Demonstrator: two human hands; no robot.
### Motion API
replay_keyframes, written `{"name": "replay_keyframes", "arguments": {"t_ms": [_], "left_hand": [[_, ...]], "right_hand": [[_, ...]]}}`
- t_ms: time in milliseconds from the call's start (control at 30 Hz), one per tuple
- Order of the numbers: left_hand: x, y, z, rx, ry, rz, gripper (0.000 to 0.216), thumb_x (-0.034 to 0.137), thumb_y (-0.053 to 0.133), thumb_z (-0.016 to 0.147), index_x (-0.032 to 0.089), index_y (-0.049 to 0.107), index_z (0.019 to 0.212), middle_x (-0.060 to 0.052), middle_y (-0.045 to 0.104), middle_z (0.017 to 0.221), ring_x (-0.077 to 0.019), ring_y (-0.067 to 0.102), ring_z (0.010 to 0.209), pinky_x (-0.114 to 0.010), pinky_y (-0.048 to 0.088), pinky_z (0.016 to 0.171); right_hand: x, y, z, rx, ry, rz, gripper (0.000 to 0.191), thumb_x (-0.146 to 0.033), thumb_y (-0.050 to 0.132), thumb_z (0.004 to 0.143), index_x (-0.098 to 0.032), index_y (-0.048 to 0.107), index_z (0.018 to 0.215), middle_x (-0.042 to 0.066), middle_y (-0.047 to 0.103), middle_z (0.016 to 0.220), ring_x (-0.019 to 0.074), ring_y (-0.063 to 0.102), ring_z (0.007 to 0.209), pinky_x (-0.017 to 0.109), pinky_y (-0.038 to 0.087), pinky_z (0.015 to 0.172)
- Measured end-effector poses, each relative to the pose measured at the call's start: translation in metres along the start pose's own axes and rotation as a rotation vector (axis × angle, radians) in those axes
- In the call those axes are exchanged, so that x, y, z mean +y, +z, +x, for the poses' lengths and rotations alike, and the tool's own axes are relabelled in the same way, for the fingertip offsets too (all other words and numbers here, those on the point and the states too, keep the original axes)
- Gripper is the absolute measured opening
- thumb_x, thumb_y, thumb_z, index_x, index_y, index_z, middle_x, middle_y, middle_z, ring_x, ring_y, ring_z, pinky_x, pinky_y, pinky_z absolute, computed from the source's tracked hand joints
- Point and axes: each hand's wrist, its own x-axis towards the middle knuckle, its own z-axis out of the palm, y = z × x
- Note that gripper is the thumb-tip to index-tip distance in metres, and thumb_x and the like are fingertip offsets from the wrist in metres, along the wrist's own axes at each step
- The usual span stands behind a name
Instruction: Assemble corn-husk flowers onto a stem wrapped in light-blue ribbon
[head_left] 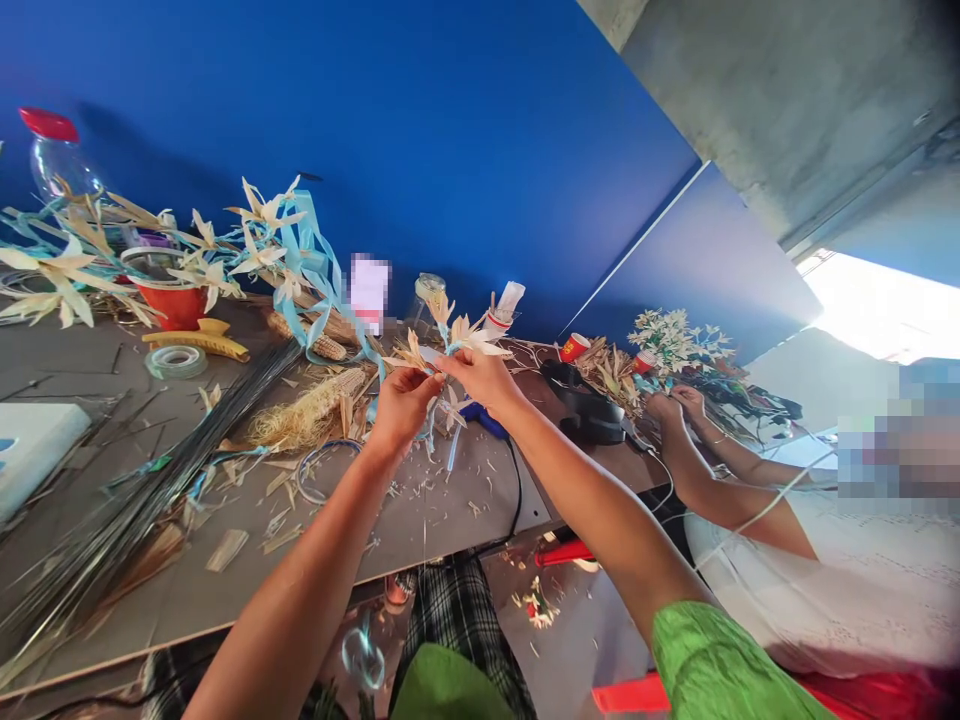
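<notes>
My left hand (401,400) and my right hand (480,375) meet above the grey table (420,520), both pinched on a small flower of pale corn-husk petals (457,335) bound with light blue ribbon. The petals fan out above my fingertips. Blue ribbon ends hang below the hands. Husk scraps lie scattered on the table under them.
A bundle of thin dark wires (150,490) lies at left, near a tape roll (176,362), a dried corn cob (315,410) and finished husk flowers (255,240). A red bowl (176,300) stands behind. A co-worker's hands (679,405) work at right beside more flowers.
</notes>
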Motion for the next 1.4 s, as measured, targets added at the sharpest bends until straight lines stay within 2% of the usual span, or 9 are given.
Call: {"name": "replay_keyframes", "arguments": {"t_ms": [133,433,667,767,933,1000,1233,1400], "left_hand": [[-0.001,-0.002,0.001,0.024,-0.023,0.022,0.024,0.031,0.079,0.057,0.015,0.061,0.057,0.001,0.057,0.054,-0.0082,0.044,0.05,-0.024,0.032,0.052],[0.001,-0.001,0.0,0.011,-0.048,-0.007,0.026,0.035,0.081,0.054,0.016,0.063,0.058,0.0,0.058,0.054,-0.0091,0.046,0.05,-0.025,0.035,0.053],[0.003,-0.001,0.0,-0.05,-0.037,-0.054,0.026,0.036,0.081,0.052,0.016,0.065,0.057,-0.001,0.061,0.059,-0.0099,0.048,0.056,-0.025,0.038,0.061],[0.003,0.001,0.0,-0.053,-0.042,-0.036,0.025,0.035,0.081,0.052,0.016,0.065,0.057,-0.001,0.061,0.059,-0.0106,0.049,0.057,-0.025,0.038,0.06],[0.003,0.002,-0.001,-0.044,-0.02,-0.019,0.021,0.032,0.08,0.055,0.016,0.067,0.063,0.0,0.062,0.06,-0.0101,0.049,0.056,-0.025,0.038,0.06],[0.004,0.002,-0.001,-0.057,-0.015,-0.021,0.02,0.031,0.079,0.057,0.015,0.068,0.065,-0.001,0.063,0.062,-0.0103,0.05,0.057,-0.025,0.038,0.062],[0.003,0.001,-0.001,-0.095,-0.042,-0.02,0.019,0.03,0.076,0.061,0.015,0.068,0.069,-0.001,0.064,0.066,-0.0111,0.051,0.061,-0.026,0.039,0.067],[0.0,-0.002,0.0,-0.116,-0.115,-0.01,0.022,0.033,0.076,0.059,0.014,0.068,0.066,-0.002,0.064,0.064,-0.0124,0.052,0.063,-0.028,0.038,0.069]], "right_hand": [[0.006,-0.001,0.002,-0.008,0.074,-0.014,0.035,-0.045,0.06,0.074,-0.02,0.048,0.053,-0.006,0.039,0.048,0.0094,0.032,0.052,0.028,0.023,0.055],[0.005,-0.004,0.001,-0.071,0.108,0.257,0.03,-0.039,0.067,0.07,-0.018,0.051,0.053,-0.004,0.046,0.053,0.0088,0.037,0.055,0.027,0.029,0.06],[-0.001,-0.013,-0.001,-0.271,0.094,0.415,0.024,-0.038,0.072,0.063,-0.017,0.061,0.063,-0.003,0.053,0.062,0.0091,0.041,0.061,0.026,0.031,0.062],[-0.001,-0.014,-0.001,-0.265,0.12,0.405,0.022,-0.035,0.073,0.061,-0.016,0.062,0.064,-0.003,0.053,0.061,0.0086,0.04,0.059,0.026,0.03,0.061],[0.001,-0.011,-0.001,-0.108,0.139,0.279,0.025,-0.034,0.073,0.062,-0.018,0.055,0.057,-0.005,0.046,0.051,0.0079,0.035,0.052,0.026,0.027,0.056],[0.002,-0.01,0.0,-0.085,0.157,0.252,0.028,-0.035,0.074,0.062,-0.018,0.052,0.054,-0.006,0.042,0.048,0.0076,0.032,0.05,0.027,0.025,0.054],[0.012,-0.012,0.008,-0.21,0.115,0.338,0.035,-0.045,0.077,0.056,-0.016,0.057,0.058,-0.005,0.048,0.049,0.0074,0.037,0.05,0.026,0.027,0.054],[0.013,-0.017,0.007,-0.273,0.067,0.336,0.033,-0.044,0.075,0.06,-0.014,0.062,0.06,-0.003,0.052,0.053,0.0084,0.042,0.054,0.026,0.031,0.057]]}}
